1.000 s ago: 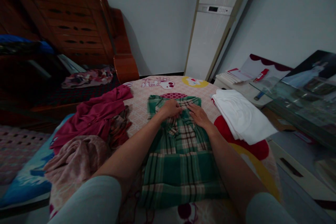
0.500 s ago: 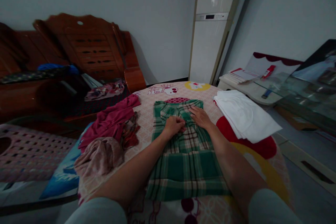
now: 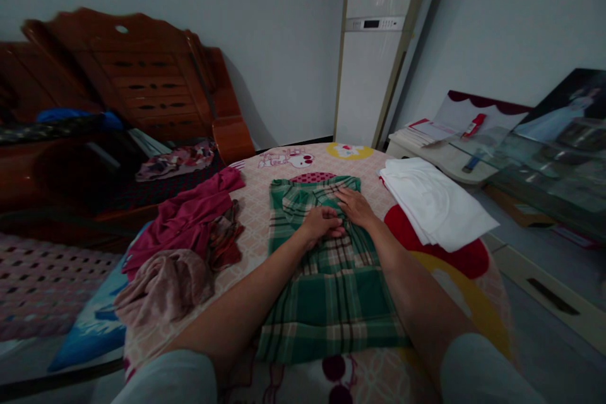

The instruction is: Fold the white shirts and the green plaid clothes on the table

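A green plaid shirt (image 3: 326,309) lies folded lengthwise on the round table, its upper part rumpled beneath my hands. My left hand (image 3: 322,226) is over the middle of that upper part, fingers curled together at the fabric; its grip is partly hidden. Just beyond it to the right, my right hand (image 3: 356,207) rests on the shirt with its fingers stretched out and lying flat. The two hands are close together.
Folded white clothing (image 3: 435,202) sits to the right on the patterned tablecloth (image 3: 379,379). At the left are a magenta garment (image 3: 184,214), a rust-patterned cloth (image 3: 226,240) and a pale pink cloth (image 3: 165,287). A wooden chair (image 3: 137,76) stands behind, a glass shelf (image 3: 534,170) at right.
My left hand has shifted slightly right across the shirt, closer to my right hand. My right hand stays flat on the cloth. The whole view has swung a little to the right.
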{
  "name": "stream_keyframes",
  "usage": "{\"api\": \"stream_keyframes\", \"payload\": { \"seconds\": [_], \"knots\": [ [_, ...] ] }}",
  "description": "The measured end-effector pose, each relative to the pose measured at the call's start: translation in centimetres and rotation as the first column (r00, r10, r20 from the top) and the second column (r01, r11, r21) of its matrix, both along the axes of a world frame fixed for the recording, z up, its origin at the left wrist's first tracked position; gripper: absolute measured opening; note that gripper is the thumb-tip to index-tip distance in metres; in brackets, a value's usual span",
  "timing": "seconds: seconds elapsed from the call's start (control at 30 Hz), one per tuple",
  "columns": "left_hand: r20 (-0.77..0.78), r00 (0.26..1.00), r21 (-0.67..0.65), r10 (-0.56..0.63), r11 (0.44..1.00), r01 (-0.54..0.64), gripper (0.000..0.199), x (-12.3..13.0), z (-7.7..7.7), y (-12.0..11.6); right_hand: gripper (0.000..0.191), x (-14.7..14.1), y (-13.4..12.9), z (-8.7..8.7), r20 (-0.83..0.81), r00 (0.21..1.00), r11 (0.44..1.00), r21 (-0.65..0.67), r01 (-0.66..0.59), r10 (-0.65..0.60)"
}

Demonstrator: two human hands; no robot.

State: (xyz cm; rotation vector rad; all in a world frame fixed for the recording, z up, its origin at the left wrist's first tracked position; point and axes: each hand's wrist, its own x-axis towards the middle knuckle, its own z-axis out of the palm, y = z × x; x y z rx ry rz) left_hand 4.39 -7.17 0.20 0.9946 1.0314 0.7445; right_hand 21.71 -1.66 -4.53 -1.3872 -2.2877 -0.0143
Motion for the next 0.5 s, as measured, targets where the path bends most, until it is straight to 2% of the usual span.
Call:
{"api": "stream_keyframes", "payload": {
  "seconds": [0.1, 0.17, 0.27, 0.33, 0.43, 0.5],
  "knots": [
    [0.053, 0.997, -0.077, 0.059, 0.996, -0.055, 0.034, 0.2, 0.3, -0.4, 0.041, 0.1, 0.1, 0.0, -0.007, 1.0, 1.0, -0.015, -0.006, 0.006],
    [0.036, 0.998, -0.091, 0.048, 0.995, -0.045, 0.033, 0.3, 0.5, -0.5, 0.042, 0.2, 0.2, 0.0, -0.011, 1.0, 1.0, -0.026, -0.01, 0.01],
    [-0.055, 0.998, -0.048, -0.028, 0.999, 0.026, 0.018, 0.5, 0.4, -0.7, 0.044, 0.2, 0.3, 0.0, -0.011, 1.0, 0.999, -0.039, 0.002, -0.002],
    [-0.12, 0.99, -0.003, -0.075, 0.997, 0.076, 0.016, 0.8, 0.2, -0.9, 0.044, 0.2, 0.3, 0.0, -0.008, 1.0, 0.999, -0.047, 0.009, -0.009],
    [-0.168, 0.984, 0.05, -0.062, 0.996, 0.072, 0.022, 1.2, -0.1, -1.1, 0.044, 0.2, 0.3, 0.1, -0.011, 1.0, 0.999, -0.048, 0.01, -0.01],
    [-0.145, 0.989, 0.05, -0.025, 0.998, 0.032, 0.022, 1.3, -0.1, -1.2, 0.043, 0.2, 0.3, 0.0, -0.016, 1.0, 0.999, -0.04, 0.006, -0.007]
  ]
}}
